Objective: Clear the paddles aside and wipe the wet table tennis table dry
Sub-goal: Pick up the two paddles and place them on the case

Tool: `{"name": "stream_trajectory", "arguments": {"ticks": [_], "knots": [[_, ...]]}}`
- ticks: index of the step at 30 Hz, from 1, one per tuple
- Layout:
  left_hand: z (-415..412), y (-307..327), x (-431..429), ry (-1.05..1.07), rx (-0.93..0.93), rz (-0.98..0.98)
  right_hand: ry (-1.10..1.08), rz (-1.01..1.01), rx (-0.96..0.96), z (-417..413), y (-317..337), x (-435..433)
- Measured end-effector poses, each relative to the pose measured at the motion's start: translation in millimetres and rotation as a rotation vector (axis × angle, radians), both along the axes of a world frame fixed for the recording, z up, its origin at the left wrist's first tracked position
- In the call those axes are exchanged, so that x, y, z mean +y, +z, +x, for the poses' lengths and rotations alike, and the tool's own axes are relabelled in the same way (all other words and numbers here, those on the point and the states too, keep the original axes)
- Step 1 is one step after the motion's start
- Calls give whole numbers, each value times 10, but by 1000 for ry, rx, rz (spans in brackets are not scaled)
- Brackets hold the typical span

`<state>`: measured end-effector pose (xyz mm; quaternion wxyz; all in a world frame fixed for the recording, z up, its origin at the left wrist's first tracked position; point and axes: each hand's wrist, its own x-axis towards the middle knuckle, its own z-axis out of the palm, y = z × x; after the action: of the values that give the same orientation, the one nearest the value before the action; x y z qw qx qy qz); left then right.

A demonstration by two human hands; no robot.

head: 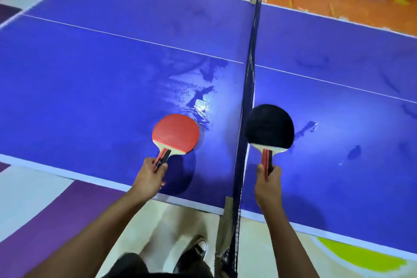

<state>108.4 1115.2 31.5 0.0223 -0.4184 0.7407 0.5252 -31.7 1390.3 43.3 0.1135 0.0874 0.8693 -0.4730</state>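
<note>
Table tennis table (pixel 90 79), blue, wet-streaked; left fingers (pixel 163 167) tight round red paddle (pixel 176 133), right fingers (pixel 276 170) round black paddle (pixel 269 126).

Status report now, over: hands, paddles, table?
Left hand grips red paddle. Right hand grips black paddle. Table wet near net, not yet wiped.

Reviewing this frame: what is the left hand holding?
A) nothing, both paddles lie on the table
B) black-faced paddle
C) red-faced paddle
C: the left hand grips the red-faced paddle by its handle, left of the net; the right hand grips the black-faced paddle.
</note>
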Motion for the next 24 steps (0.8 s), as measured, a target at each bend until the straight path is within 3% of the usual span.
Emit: {"name": "stream_trajectory", "arguments": {"ticks": [8, 18, 24], "knots": [[936, 278, -972, 104, 110, -52, 223, -17, 49, 701, 242, -1397], [2639, 373, -2519, 337, 66, -137, 483, -87, -20, 2067, 234, -3403], [3227, 258, -3225, 462, 41, -112, 680, -63, -66, 2505, 181, -4466]]}}
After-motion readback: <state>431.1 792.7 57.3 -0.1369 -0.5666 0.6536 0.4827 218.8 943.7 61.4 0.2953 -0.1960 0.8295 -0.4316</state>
